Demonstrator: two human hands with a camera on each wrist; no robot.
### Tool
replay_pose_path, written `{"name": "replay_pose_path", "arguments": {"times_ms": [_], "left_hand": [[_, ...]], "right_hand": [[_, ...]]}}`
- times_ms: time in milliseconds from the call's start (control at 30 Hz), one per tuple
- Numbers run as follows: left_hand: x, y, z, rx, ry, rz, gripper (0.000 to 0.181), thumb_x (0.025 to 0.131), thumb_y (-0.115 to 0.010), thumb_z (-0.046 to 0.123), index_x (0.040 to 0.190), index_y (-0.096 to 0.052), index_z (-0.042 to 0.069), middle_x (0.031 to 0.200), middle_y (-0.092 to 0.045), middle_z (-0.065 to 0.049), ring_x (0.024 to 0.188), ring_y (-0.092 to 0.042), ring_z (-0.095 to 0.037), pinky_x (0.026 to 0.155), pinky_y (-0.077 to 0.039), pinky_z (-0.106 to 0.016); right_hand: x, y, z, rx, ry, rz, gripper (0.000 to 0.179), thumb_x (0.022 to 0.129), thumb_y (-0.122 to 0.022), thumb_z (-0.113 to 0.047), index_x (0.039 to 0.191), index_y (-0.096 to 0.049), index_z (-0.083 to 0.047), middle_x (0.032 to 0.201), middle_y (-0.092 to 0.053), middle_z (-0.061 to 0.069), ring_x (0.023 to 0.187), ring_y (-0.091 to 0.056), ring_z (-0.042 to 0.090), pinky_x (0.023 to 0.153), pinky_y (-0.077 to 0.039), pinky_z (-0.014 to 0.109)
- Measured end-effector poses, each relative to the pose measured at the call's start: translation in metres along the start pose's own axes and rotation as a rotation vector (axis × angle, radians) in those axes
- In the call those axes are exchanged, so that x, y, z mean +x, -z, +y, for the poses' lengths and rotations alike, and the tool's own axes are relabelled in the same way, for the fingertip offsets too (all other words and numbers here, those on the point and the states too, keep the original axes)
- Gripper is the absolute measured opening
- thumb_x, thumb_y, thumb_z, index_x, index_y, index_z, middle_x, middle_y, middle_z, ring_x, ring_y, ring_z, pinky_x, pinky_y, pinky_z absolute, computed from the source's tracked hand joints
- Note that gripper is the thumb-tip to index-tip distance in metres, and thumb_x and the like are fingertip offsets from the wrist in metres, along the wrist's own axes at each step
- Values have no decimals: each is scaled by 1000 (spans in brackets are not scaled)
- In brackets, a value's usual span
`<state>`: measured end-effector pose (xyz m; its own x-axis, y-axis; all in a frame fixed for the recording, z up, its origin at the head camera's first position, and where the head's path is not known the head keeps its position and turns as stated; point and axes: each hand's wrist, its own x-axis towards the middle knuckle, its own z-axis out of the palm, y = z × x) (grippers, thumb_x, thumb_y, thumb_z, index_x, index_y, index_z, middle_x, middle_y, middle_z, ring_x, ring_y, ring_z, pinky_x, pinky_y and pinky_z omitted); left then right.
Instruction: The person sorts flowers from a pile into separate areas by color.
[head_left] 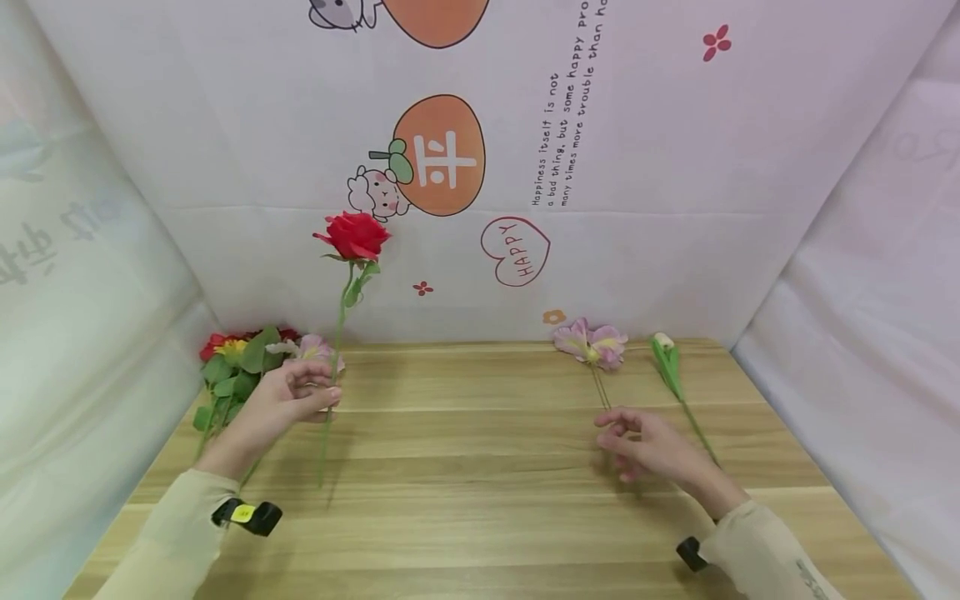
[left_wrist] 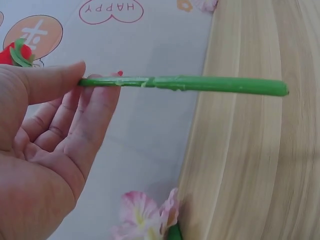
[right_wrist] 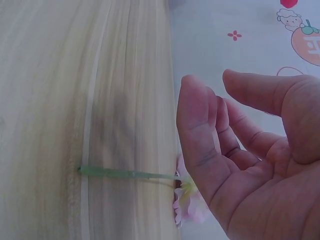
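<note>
A red artificial rose (head_left: 354, 237) stands upright in my left hand (head_left: 288, 396), its green stem (left_wrist: 215, 85) pinched between thumb and fingers. In the left wrist view the stem's lower end sticks out well past the fingertips. My right hand (head_left: 652, 446) hovers over the table on the other side, fingers loosely bent, with nothing between thumb and fingers. Just beyond its fingertips lies a pink-purple flower (head_left: 592, 343) on a thin stem. The right wrist view shows that flower's green stem (right_wrist: 120, 173) below the hand.
To the right lies a white tulip (head_left: 666, 358) with green leaves. Behind my left hand is a bunch of red, yellow and pink flowers (head_left: 240, 367) with leaves. The wooden table (head_left: 450, 500) ends at a printed white cloth backdrop (head_left: 637, 275), with white cloth on both sides.
</note>
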<state>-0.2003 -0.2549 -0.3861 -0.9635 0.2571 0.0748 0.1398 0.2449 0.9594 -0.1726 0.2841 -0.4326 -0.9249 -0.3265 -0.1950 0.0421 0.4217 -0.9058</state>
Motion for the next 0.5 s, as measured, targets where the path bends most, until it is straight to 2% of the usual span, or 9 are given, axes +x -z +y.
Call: {"name": "replay_pose_path", "arguments": {"times_ms": [233,500], "left_hand": [[10,-13,0,-23,-14,-63,40,98,-68,8,126,-48,-13,101,-67,-14,87,-70,-15,76,-62,-36],[19,-29,5,-19,-21,-111,41,97,-70,8,127,-51,-14,107,-67,-24,90,-73,-22,81,-61,-36]], "right_hand": [[3,-5,-6,23,22,-23,52,100,-68,-21,138,-48,8,105,-55,16,76,-61,22,64,-62,41],[10,-13,-12,22,27,-44,50,100,-68,-22,137,-50,6,107,-55,16,76,-61,24,64,-62,41]]}}
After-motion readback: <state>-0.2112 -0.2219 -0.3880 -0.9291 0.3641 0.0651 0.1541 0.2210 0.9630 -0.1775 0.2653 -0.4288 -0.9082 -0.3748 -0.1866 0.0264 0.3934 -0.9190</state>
